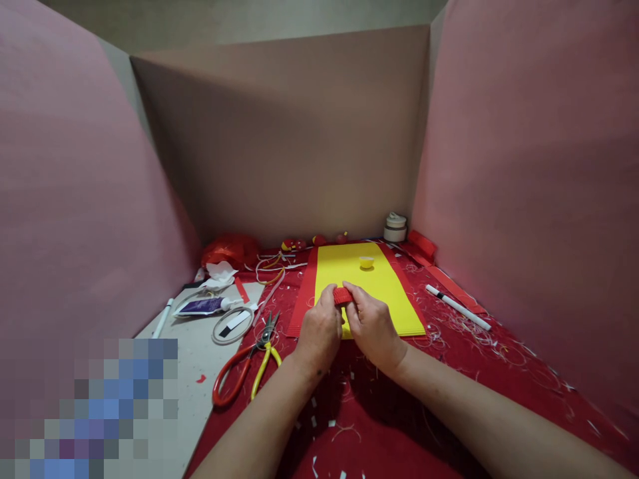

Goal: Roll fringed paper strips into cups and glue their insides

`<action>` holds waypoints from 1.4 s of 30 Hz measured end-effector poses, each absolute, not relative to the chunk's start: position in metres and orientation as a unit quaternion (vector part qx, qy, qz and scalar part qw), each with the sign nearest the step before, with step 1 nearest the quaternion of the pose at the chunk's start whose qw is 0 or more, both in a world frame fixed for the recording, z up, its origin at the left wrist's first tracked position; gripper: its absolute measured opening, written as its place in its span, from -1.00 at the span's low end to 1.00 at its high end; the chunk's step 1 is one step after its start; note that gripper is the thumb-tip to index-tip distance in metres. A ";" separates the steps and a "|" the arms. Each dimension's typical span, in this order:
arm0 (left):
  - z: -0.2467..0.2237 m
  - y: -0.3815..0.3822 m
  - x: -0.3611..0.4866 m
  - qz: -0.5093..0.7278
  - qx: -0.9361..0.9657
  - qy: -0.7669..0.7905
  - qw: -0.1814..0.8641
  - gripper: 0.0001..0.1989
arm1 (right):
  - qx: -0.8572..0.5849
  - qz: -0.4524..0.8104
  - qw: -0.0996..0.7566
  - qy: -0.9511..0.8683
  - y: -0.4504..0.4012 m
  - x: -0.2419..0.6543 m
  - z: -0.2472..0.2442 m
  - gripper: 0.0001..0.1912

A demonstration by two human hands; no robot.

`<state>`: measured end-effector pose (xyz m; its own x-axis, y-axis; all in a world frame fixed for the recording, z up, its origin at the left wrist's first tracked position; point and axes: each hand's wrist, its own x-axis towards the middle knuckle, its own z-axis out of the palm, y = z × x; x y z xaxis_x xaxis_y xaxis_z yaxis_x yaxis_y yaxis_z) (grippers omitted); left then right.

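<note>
A small red ribbed piece (pixel 342 296), perhaps a rolled strip, is pinched between the fingertips of both hands. My left hand (pixel 322 330) grips its left end, and my right hand (pixel 372 326) has its right end; both are closed. They hover over the near part of a yellow sheet (pixel 344 266), which lies on a stack of red sheets (pixel 302 299). Beyond the hands, a small yellow cup-shaped piece (pixel 367 263) rests on the yellow sheet. The palms are turned away from view.
Scissors with red handles (pixel 232 379) and a yellow-handled tool (pixel 267 359) lie left of my forearm. A grey board (pixel 194 352) carries a purple tube (pixel 202 307) and a tape ring (pixel 233 325). At right are a white marker (pixel 458 307) and thread scraps. Pink panels (pixel 529 166) enclose the table.
</note>
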<state>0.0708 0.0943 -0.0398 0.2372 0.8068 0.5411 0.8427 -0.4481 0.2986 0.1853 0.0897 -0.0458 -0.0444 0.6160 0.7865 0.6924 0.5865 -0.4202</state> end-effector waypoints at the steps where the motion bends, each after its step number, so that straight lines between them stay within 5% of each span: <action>1: -0.040 0.095 0.070 -0.328 -0.785 -0.524 0.026 -0.60 | -0.453 -0.040 0.525 -0.719 0.090 0.185 -0.046 -0.62; 29: -0.037 0.095 0.073 -0.352 -0.775 -0.521 -0.060 -0.75 | -0.367 -0.175 0.524 -0.748 0.094 0.189 -0.049 -0.77; 38: -0.030 0.093 0.071 -0.413 -0.733 -0.507 -0.186 -0.75 | -0.416 -0.074 0.564 -0.710 0.094 0.188 -0.045 -0.69; 42: -0.032 0.094 0.072 -0.387 -0.745 -0.535 -0.087 -0.69 | -0.413 -0.087 0.540 -0.728 0.096 0.189 -0.046 -0.67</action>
<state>0.0717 0.0938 -0.0322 0.1264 0.8659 0.4840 0.7305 -0.4114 0.5452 0.1891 0.0963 -0.0462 -0.0743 0.5079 0.8582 0.6954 0.6432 -0.3205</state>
